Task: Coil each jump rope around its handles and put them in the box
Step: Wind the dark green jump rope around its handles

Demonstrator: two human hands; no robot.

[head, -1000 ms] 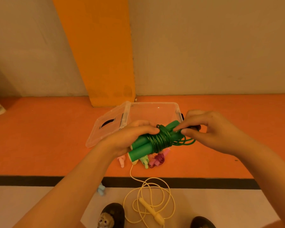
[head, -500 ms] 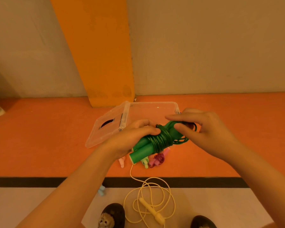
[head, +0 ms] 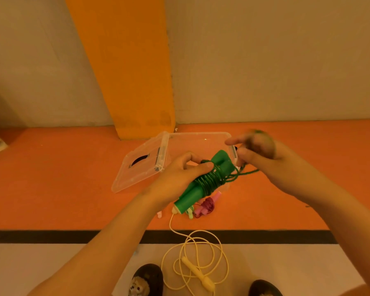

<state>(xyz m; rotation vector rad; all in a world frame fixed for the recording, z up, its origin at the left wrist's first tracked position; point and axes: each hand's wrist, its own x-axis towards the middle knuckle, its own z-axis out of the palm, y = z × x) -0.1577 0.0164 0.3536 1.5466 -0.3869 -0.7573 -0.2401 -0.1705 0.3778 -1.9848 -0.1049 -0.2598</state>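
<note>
My left hand [head: 179,178] grips the two green handles of the green jump rope [head: 203,182], with cord wound around their middle. A loose end of that cord runs right to my right hand [head: 256,152], which is blurred and holds the cord beside the handles' far tips. Behind them the clear plastic box [head: 201,137] stands open on the orange floor, its lid [head: 137,167] folded out to the left. A pink coiled rope [head: 207,206] lies under the green handles. A loose yellow jump rope [head: 197,265] sprawls on the floor near me.
An orange pillar [head: 128,71] rises against the wall just behind the box. A black stripe [head: 51,237] crosses the floor between the orange and pale areas. My two shoes [head: 147,280] show at the bottom edge, on either side of the yellow rope.
My right hand has lifted up and to the right, away from the handles, drawing the cord's loose end out. The left hand has tilted the green bundle more upright.
</note>
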